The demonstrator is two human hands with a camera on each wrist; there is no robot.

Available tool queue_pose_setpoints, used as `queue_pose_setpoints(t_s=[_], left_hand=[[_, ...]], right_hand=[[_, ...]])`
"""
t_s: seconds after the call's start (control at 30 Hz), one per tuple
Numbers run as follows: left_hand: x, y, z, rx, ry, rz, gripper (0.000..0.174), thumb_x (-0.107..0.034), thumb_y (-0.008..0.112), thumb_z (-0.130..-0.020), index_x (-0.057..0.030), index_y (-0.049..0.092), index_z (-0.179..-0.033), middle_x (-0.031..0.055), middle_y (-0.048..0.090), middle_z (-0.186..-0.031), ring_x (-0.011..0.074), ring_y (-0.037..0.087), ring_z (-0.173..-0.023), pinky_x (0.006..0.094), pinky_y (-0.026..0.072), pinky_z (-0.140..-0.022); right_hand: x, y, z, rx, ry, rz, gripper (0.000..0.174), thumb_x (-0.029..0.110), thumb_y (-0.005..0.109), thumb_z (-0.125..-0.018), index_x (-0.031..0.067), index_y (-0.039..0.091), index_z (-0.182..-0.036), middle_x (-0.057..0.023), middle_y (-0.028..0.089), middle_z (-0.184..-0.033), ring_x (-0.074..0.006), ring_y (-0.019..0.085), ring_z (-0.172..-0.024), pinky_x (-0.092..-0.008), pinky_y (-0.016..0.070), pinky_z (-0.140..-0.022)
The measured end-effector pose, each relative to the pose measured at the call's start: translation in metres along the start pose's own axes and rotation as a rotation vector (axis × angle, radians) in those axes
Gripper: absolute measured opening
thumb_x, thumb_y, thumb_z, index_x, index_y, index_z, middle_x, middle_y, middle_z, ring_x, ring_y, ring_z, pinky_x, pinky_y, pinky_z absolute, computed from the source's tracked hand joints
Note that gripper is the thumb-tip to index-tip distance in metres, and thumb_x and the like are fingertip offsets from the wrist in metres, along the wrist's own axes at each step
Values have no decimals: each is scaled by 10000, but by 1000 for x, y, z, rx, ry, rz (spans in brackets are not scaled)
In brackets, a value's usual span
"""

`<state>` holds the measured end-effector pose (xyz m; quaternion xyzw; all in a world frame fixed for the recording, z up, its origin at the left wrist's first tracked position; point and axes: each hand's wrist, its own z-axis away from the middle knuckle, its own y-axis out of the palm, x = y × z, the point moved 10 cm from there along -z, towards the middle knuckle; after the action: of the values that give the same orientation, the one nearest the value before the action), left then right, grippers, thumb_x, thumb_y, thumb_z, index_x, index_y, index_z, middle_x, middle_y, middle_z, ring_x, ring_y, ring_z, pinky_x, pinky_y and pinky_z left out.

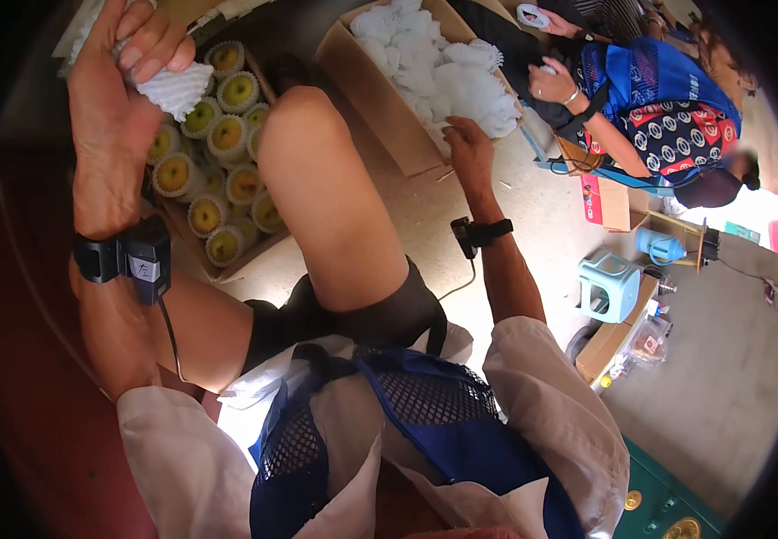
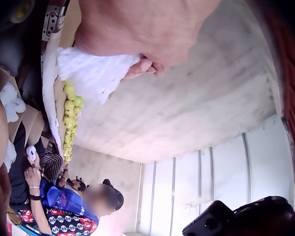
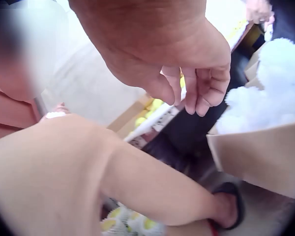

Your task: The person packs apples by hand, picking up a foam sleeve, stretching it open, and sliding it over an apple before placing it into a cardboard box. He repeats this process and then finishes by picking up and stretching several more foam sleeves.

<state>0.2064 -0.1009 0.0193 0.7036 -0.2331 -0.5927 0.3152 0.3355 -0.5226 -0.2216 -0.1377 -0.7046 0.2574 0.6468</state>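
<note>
My left hand [image 1: 124, 99], raised at the upper left of the head view, grips a white foam fruit net [image 1: 177, 88]. In the left wrist view the same net hangs from the curled fingers; whether a fruit is inside it I cannot tell. Beneath that hand stands a carton with rows of yellow-green fruit [image 1: 227, 135], each in a white foam net. My right hand [image 1: 471, 162] is beside the near corner of a cardboard box [image 1: 375, 99] heaped with white foam nets [image 1: 443, 76]. Its fingers [image 3: 204, 101] are loosely bent with nothing between them.
My bare knee [image 1: 317, 135] rises between the two boxes. Another person [image 1: 658, 117] in a blue vest sits at the upper right, holding a roll of tape [image 1: 533, 15]. A pale blue stool [image 1: 609, 286] stands at the right. More yellow-green fruit [image 2: 71, 113] lies along a long trough.
</note>
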Motion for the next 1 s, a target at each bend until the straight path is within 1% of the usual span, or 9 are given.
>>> queue_pose_setpoints(t_s=[0.13,0.17,0.27,0.37,0.6,0.77,0.87,0.97,1.0], left_hand=[[2,-2,0,-42,-17,-45,428,-288,460,-1108,-160,399,-704,-67,303,-558,77,268,-470,261,313,-565],[2,0,1,-49,-17,-49,429,-290,462,-1107,-160,400,-704,-67,301,-555,76,264,-462,261,312,-555],[2,0,13,-337,114,-15,437,-395,528,-1070,-159,471,-706,-70,357,-515,78,324,-387,264,317,-397],[3,-7,7,-408,72,-97,497,-444,496,-1074,-199,392,-654,-69,327,-489,94,302,-365,279,306,-381],[9,-12,1,-386,27,-140,483,-438,505,-1072,-191,421,-665,-64,345,-492,92,314,-369,278,325,-379],[9,-5,5,-436,97,-194,498,-442,485,-1081,-197,413,-654,-81,303,-472,77,273,-365,262,304,-372],[10,4,3,-99,-20,-93,377,-388,570,-1043,-124,528,-777,16,472,-589,170,494,-461,333,442,-447],[13,-6,1,-153,-42,-164,427,-295,475,-1103,-163,400,-704,-65,296,-545,76,274,-451,263,316,-535],[13,-5,1,-152,-42,-161,426,-294,478,-1102,-163,400,-705,-65,298,-544,76,277,-449,262,316,-532]], right_hand=[[-77,-67,-5,-213,144,206,277,207,672,-878,64,704,-1113,-146,751,-949,-297,725,-883,-396,545,-829],[-79,-80,-4,-276,182,289,283,225,676,-869,74,700,-1108,-149,749,-932,-314,724,-872,-412,543,-823],[-64,-97,0,-332,177,399,330,248,684,-853,113,677,-1154,-140,743,-897,-336,716,-856,-442,533,-798],[-70,-89,-11,-223,137,450,381,228,686,-850,140,638,-1217,-130,732,-856,-321,712,-837,-435,531,-778],[-67,-94,-23,-403,47,459,359,167,717,-820,68,581,-1137,-121,711,-850,-321,700,-806,-437,527,-754],[-66,-87,-29,-387,56,448,463,200,761,-804,60,560,-1197,-125,688,-943,-320,688,-871,-433,522,-787],[-66,-82,-33,-358,56,452,492,227,777,-804,57,559,-1210,-131,672,-1001,-321,676,-925,-431,517,-820],[-63,-80,-30,-356,82,481,492,248,775,-811,46,565,-1206,-132,666,-1032,-326,669,-957,-433,513,-843],[-60,-81,-28,-363,90,499,487,254,772,-814,42,568,-1203,-131,666,-1037,-329,667,-964,-434,512,-849]])
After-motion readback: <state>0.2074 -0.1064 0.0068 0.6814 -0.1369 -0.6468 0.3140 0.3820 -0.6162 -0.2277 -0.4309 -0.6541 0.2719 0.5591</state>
